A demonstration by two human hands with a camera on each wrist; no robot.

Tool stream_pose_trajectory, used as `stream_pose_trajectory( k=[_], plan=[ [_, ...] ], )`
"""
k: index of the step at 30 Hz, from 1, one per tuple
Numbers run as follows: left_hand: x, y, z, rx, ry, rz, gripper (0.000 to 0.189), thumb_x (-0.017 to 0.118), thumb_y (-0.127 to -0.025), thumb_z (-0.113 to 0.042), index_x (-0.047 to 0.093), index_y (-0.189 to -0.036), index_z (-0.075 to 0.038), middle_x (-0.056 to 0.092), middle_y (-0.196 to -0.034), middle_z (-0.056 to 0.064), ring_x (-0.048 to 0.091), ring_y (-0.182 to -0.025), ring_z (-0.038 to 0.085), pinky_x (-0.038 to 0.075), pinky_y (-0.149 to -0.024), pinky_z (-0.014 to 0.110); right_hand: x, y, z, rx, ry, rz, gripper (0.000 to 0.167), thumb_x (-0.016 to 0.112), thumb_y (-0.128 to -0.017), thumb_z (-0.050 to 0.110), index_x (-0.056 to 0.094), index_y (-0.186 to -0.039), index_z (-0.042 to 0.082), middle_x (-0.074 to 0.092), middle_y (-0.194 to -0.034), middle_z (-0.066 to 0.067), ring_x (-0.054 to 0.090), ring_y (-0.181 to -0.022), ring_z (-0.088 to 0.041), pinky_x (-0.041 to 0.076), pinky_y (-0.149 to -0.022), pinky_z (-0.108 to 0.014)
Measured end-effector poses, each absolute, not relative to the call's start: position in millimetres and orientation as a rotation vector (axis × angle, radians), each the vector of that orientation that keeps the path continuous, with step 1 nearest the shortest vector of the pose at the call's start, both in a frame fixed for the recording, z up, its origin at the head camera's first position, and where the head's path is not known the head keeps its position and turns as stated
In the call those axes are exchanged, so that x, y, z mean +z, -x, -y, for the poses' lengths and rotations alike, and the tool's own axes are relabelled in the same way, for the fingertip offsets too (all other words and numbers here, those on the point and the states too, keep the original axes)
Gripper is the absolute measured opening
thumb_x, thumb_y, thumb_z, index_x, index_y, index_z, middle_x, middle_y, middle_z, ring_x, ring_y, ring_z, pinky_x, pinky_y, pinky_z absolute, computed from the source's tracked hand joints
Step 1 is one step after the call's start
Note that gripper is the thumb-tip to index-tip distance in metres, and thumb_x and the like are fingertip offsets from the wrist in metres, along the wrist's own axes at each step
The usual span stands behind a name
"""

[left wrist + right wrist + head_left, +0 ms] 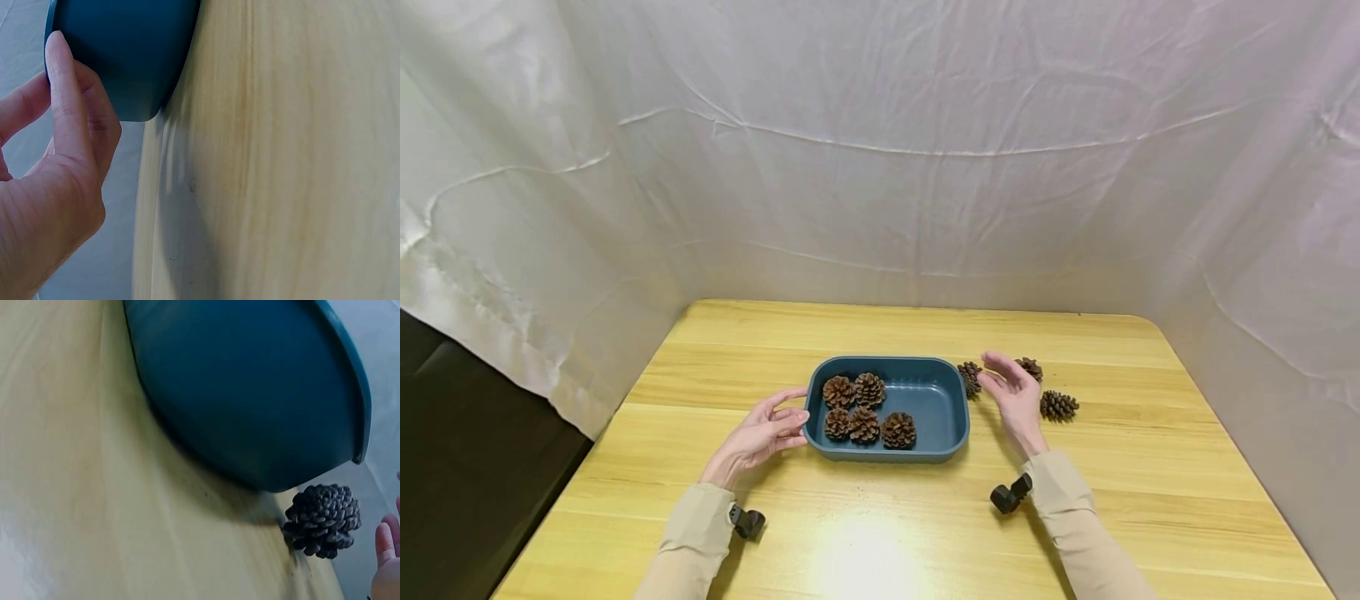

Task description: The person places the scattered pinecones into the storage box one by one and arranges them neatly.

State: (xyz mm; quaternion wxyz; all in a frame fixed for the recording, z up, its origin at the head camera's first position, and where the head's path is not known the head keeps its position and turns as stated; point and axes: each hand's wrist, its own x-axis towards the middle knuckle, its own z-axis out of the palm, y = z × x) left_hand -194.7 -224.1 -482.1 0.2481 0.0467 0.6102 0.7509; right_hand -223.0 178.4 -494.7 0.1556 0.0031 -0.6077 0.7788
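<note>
A dark blue rectangular tray (936, 421) stands on the table with several brown pine cones (864, 425) grouped toward its left half. My left hand (766, 432) holds the tray's left end, thumb at the rim and other fingers along the outer wall. To the right of the tray, my right hand (1017, 400) hovers with fingers extended and nothing in them. Between that hand and the tray's right end lies a pine cone (970, 379). It appears as a dark cone (323, 520) below the tray's rim in the right wrist view, left of the fingertips (385, 542).
Two more pine cones lie beyond the right hand, one behind it (1030, 368) and one to its right (1059, 406). The light wooden table (880, 517) is enclosed by pale hanging fabric (925, 208) at the back and sides. A black surface (467, 467) shows at far left.
</note>
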Motion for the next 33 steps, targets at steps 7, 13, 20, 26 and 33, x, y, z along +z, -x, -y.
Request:
stream_pose_trajectory(
  k=[7, 13, 20, 26, 33],
  plan=[
    [-481, 195, 224, 2.045, -0.138, -1.66, 0.06, 0.054, -0.102, -0.001, 0.023, -0.154, 0.002, 0.067, -0.099, -0.004, 0.067, -0.079, 0.007, 0.064, -0.078, 0.024, -497, 223, -185, 2.169, 0.018, 1.875, 0.043, 0.062, -0.089, -0.017, 0.053, -0.131, -0.018, 0.07, -0.113, 0.005, 0.066, -0.111, -0.008, 0.054, -0.098, -0.014],
    [-482, 195, 224, 2.043, -0.147, -1.659, 0.06, 0.053, -0.102, -0.001, 0.024, -0.154, 0.002, 0.068, -0.099, -0.004, 0.068, -0.08, 0.007, 0.064, -0.079, 0.024, -498, 226, -187, 2.091, 0.094, 2.07, 0.041, 0.062, -0.094, -0.006, 0.055, -0.134, -0.011, 0.061, -0.135, -0.021, 0.061, -0.118, -0.011, 0.052, -0.095, -0.007],
    [-483, 195, 225, 2.042, -0.149, -1.655, 0.061, 0.054, -0.102, -0.001, 0.022, -0.155, 0.002, 0.067, -0.1, -0.004, 0.068, -0.08, 0.006, 0.064, -0.079, 0.024, -498, 228, -189, 2.085, 0.144, 2.212, 0.042, 0.057, -0.1, 0.001, 0.052, -0.141, -0.003, 0.049, -0.147, -0.026, 0.055, -0.12, -0.011, 0.048, -0.094, -0.004],
    [-483, 195, 225, 2.03, -0.146, -1.669, 0.063, 0.054, -0.102, -0.002, 0.021, -0.156, 0.001, 0.066, -0.1, -0.004, 0.067, -0.08, 0.006, 0.064, -0.08, 0.024, -498, 231, -190, 2.048, 0.136, 2.316, 0.044, 0.053, -0.104, 0.011, 0.047, -0.145, -0.002, 0.047, -0.151, -0.023, 0.054, -0.109, 0.002, 0.046, -0.092, -0.002],
    [-483, 195, 225, 2.035, -0.137, -1.66, 0.062, 0.053, -0.102, -0.002, 0.021, -0.156, 0.001, 0.066, -0.099, -0.005, 0.067, -0.079, 0.006, 0.064, -0.079, 0.023, -497, 233, -189, 2.038, 0.166, 2.363, 0.043, 0.049, -0.106, 0.012, 0.047, -0.147, 0.0, 0.05, -0.147, -0.024, 0.053, -0.102, 0.002, 0.05, -0.093, -0.012]
  ],
)
